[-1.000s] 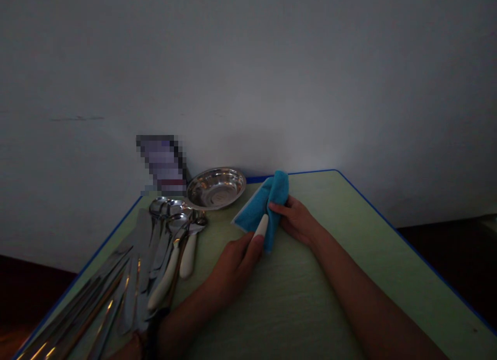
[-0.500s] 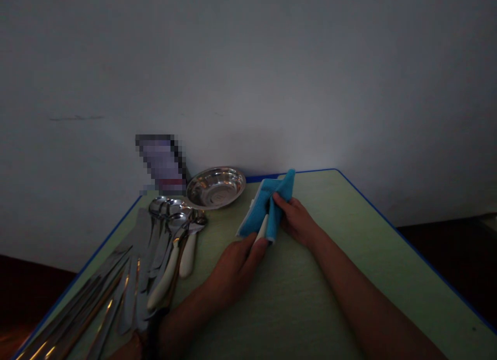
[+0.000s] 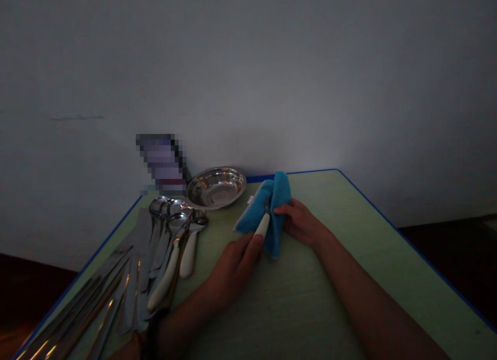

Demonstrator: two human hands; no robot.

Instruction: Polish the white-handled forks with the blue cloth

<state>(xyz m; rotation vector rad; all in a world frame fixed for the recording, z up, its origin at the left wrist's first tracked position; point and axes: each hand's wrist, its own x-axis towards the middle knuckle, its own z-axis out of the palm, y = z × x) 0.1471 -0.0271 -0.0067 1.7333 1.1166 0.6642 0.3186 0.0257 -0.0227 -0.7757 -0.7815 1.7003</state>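
Note:
My left hand [image 3: 239, 264] is closed round the white handle of a utensil [image 3: 262, 226]. A short bit of its metal neck shows against a blue cloth [image 3: 280, 194], while its far end is hidden in the folds, so I cannot tell its kind. From the right, my right hand [image 3: 302, 221] pinches the cloth between thumb and fingers, beside the utensil's neck. One half of the cloth lies spread out on the left; the other is folded up and hangs down near the handle.
Left of my hands lie several metal spoons [image 3: 179, 220], some white-handled, and several long flat knives [image 3: 128, 298]. A shiny steel bowl [image 3: 217, 190] stands by the wall, next to a blurred-out tablet-like object [image 3: 161, 163]. The green table [image 3: 373, 256] has a blue edge.
My right hand has shifted slightly down and right along the cloth. The cloth has opened, uncovering the utensil's metal neck, and its lower corner hangs lower. My left hand has barely moved.

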